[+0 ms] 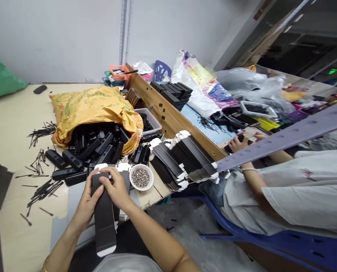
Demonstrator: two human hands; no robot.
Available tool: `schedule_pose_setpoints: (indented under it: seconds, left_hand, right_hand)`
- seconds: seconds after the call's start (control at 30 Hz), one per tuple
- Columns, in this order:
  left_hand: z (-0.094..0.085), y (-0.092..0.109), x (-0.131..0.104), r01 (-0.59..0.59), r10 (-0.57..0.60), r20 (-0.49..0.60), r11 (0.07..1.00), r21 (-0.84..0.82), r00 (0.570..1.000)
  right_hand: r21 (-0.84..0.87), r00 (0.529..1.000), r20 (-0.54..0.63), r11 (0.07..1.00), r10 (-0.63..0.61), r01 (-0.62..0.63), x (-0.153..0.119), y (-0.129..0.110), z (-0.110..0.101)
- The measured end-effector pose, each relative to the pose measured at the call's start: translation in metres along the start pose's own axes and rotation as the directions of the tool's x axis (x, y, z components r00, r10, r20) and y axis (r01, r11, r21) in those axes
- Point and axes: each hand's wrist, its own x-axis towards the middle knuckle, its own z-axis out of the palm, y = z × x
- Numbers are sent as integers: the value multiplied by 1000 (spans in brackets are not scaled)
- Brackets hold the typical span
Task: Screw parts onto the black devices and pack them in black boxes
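Observation:
Between my two hands is a flat black cardboard box blank [104, 223] with white end flaps, its long side pointing down toward my lap. My left hand [87, 200] grips its left edge, thumb pressed on the face. On the upper right part, my right hand [116, 187] closes with its thumb across the front. Just right of my right hand stands a white bowl [149, 185] of small metal pieces. Beyond my hands, black plastic casings [72, 160] spill from a yellow woven sack [91, 107].
Stacked black box blanks [182, 158] lie at the table's right edge by a wooden divider [174, 115]. Thin black sticks [42, 190] are scattered on the left. A co-worker [293, 189] sits on a blue chair [228, 226] at right, behind a perforated metal bar [284, 132].

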Motion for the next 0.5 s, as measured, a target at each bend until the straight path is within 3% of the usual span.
schedule_pose_setpoints:
  seconds: [0.17, 0.33, 0.5]
  left_hand:
    - [1, -4, 1, 60, -61, 24, 996, 60, 998]
    - [4, 2, 1, 74, -75, -85, 997, -20, 994]
    - [1, -3, 3, 3, -3, -4, 998, 59, 1000]
  right_hand:
    - [-12, 995, -5, 995, 100, -100, -10, 14, 10]
    - [249, 998, 13, 967, 56, -58, 1, 15, 13]
    - [440, 970, 65, 865, 236, -240, 13, 15, 16]
